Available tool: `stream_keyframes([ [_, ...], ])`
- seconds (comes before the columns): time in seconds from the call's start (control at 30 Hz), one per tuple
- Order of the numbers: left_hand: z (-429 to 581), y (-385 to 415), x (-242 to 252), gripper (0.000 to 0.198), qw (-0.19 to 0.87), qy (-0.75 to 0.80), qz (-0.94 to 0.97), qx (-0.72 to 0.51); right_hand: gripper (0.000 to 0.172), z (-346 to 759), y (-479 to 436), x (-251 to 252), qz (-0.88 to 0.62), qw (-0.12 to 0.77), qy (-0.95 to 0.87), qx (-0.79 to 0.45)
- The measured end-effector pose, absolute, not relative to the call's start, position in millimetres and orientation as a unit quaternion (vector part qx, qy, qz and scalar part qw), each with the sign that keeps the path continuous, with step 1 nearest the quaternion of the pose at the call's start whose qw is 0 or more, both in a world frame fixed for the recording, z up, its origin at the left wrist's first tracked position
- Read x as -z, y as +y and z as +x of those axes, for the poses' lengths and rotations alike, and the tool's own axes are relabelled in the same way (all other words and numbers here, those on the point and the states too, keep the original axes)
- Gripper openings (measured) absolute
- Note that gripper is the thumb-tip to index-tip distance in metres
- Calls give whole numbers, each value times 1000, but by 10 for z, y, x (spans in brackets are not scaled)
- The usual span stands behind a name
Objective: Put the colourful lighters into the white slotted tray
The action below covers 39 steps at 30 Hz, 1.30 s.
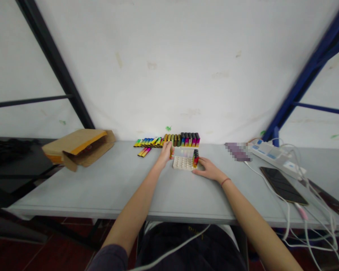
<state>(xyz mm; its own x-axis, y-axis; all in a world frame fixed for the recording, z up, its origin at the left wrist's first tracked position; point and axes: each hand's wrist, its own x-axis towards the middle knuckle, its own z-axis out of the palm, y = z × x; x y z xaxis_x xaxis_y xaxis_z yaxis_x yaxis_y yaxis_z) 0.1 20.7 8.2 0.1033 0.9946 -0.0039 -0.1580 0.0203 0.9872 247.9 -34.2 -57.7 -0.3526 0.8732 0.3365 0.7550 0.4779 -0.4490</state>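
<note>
A small white tray (pixel 182 163) with rows of round hollows lies on the table before me. At its right end stand a few lighter-shaped pieces (pixel 196 158), red to yellow with black tops. My right hand (pixel 210 170) grips that end of the tray, thumb at the front and fingers beside the upright pieces. My left hand (pixel 166 152) is closed just left of the tray on a slim, dark-yellow stick-shaped piece (pixel 171 153), partly hidden by the fingers. Behind the tray is a block of upright black-topped pieces (pixel 190 140); yellowish pieces (pixel 172 139) stand beside it.
Green, blue and yellow pieces (pixel 149 142) lie in a row, with pink-yellow ones (pixel 144 151) in front. An open cardboard box (pixel 79 146) lies at left. On the right are a phone (pixel 282 184), a power strip (pixel 279 158), a pixelated item (pixel 238 151) and white cables.
</note>
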Motion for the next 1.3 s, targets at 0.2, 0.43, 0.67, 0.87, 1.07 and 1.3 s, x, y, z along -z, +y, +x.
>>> stream_keyframes([
  [0.2, 13, 183, -88, 26, 491, 485, 532, -490, 68, 2482, -341, 588, -497, 280, -815, -104],
  [0.43, 1, 274, 99, 28, 388, 474, 593, -523, 69, 2482, -342, 569, -494, 271, -819, -109],
  [0.67, -27, 239, 47, 21, 300, 498, 645, -495, 68, 2479, -349, 561, -496, 270, -818, -110],
  [0.87, -29, 192, -57, 18, 264, 504, 658, -493, 70, 2479, -350, 559, -498, 269, -816, -113],
  [1.07, -62, 215, 20, 20, 248, 494, 653, -517, 66, 2465, -362, 544, -494, 277, -817, -107],
  [1.3, -52, 240, 18, 22, 238, 472, 644, -554, 64, 2470, -364, 537, -498, 268, -818, -110],
])
